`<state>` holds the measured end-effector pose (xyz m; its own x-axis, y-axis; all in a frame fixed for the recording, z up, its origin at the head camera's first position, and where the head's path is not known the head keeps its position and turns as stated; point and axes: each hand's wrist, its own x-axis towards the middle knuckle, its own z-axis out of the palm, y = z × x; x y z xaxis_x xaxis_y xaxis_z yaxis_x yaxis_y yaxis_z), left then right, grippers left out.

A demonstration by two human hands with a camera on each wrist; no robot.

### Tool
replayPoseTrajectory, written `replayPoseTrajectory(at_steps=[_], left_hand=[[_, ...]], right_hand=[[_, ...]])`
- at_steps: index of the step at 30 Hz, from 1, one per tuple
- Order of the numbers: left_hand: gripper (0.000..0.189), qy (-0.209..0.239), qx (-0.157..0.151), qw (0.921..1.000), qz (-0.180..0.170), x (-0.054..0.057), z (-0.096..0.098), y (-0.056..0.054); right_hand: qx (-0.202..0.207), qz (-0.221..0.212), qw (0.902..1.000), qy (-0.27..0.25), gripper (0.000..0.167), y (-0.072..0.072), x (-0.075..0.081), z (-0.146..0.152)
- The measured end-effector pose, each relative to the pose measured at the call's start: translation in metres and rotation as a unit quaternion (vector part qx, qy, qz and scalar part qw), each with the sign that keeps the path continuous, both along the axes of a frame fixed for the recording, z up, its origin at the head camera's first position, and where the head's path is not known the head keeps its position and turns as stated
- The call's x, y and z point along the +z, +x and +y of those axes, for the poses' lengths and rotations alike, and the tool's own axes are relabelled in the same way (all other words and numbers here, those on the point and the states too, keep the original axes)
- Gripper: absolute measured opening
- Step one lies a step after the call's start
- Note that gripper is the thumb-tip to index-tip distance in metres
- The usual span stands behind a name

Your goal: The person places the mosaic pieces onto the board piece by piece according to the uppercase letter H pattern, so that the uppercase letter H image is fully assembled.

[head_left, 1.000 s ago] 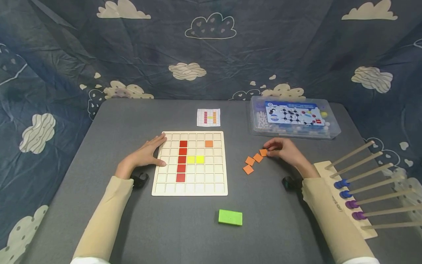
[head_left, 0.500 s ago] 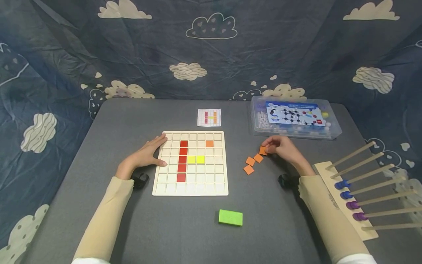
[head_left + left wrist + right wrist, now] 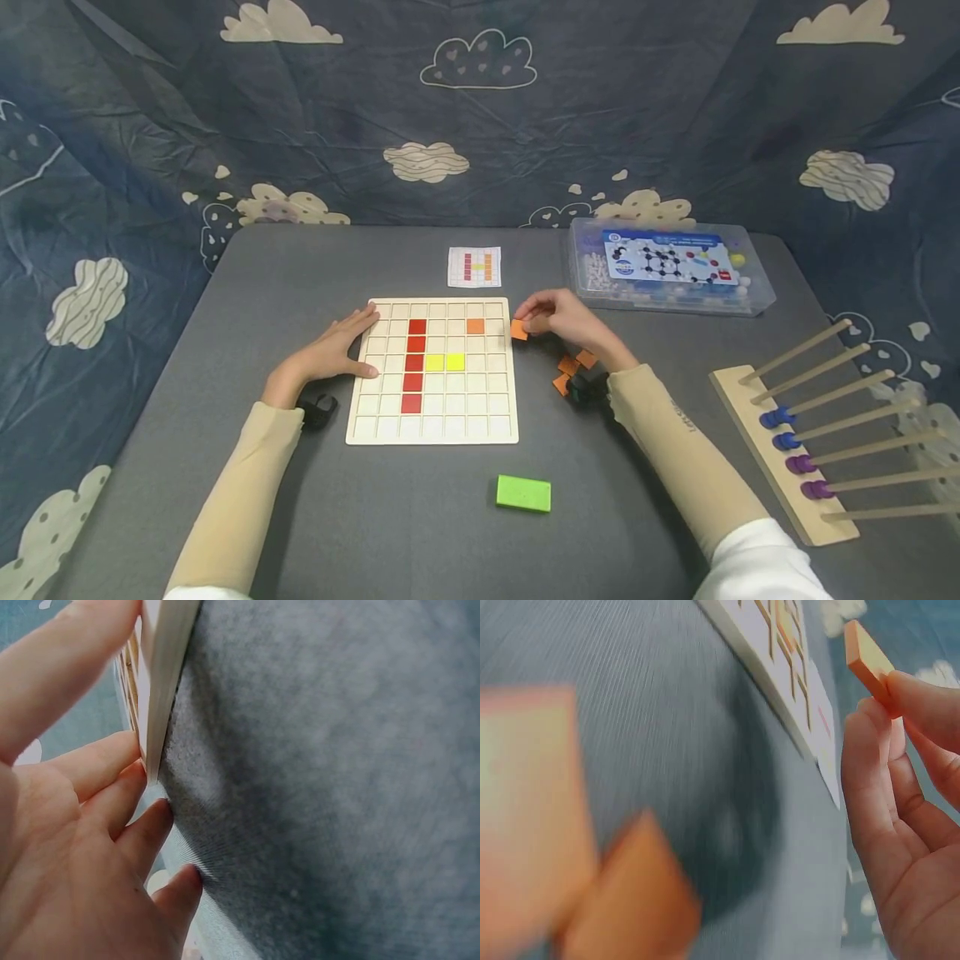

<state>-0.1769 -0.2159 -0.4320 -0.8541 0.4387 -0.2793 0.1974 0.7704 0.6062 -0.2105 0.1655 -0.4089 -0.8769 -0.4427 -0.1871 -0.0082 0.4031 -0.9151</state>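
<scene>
My left hand (image 3: 324, 354) rests with spread fingers at the left edge of a pale wooden grid board (image 3: 431, 429). In the left wrist view its fingers (image 3: 112, 769) touch the board's side and the table. My right hand (image 3: 566, 317) pinches an orange square tile (image 3: 870, 664) between thumb and fingers, just off the board's upper right edge. On the board lie a column of red tiles (image 3: 414, 362), two yellow tiles (image 3: 455, 362) and one orange tile (image 3: 476, 327). Loose orange tiles (image 3: 568, 365) lie on the table below the right wrist, partly hidden by it.
A small printed pattern card (image 3: 474, 267) lies behind the board. At the back right stands a clear plastic box (image 3: 671, 267). A wooden peg rack (image 3: 780, 467) with blue and purple beads is at the right. A green block (image 3: 523, 493) lies in front.
My right hand has taken the farthest orange tile from the loose row and carried it left to the board's right edge. The left hand stays in place.
</scene>
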Motion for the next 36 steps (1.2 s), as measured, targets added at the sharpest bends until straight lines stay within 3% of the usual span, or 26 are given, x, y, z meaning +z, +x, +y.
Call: replayPoseTrajectory(at_steps=[4,8,15,18,20,28,36], left_hand=[[0.102,0.002,0.003,1.0,0.0,-0.001,-0.001,0.0],[0.102,0.004,0.004,1.0,0.001,-0.002,-0.001,-0.001],[0.101,0.014,-0.006,0.9999,0.004,-0.001,-0.002,-0.001],[0.101,0.018,-0.007,0.9998,0.005,0.0,-0.002,0.0],[0.1,0.02,-0.008,0.9998,0.005,0.001,-0.002,0.001],[0.1,0.022,-0.007,0.9997,0.006,0.0,-0.002,0.0],[0.101,0.02,-0.005,0.9998,0.006,-0.001,-0.002,0.001]], right_hand=[[0.02,0.017,0.9995,0.017,0.011,-0.004,-0.005,-0.031],[0.042,0.053,0.9955,0.067,0.009,-0.005,-0.009,-0.056],[0.055,0.131,0.9752,0.17,0.011,-0.001,-0.011,-0.075],[0.059,0.167,0.9645,0.196,0.012,0.0,-0.012,-0.077],[0.058,0.172,0.964,0.194,0.012,0.0,-0.013,-0.076],[0.037,0.076,0.9943,0.066,0.01,-0.001,-0.012,-0.051],[0.023,-0.023,0.9995,-0.006,0.021,0.001,-0.01,0.02]])
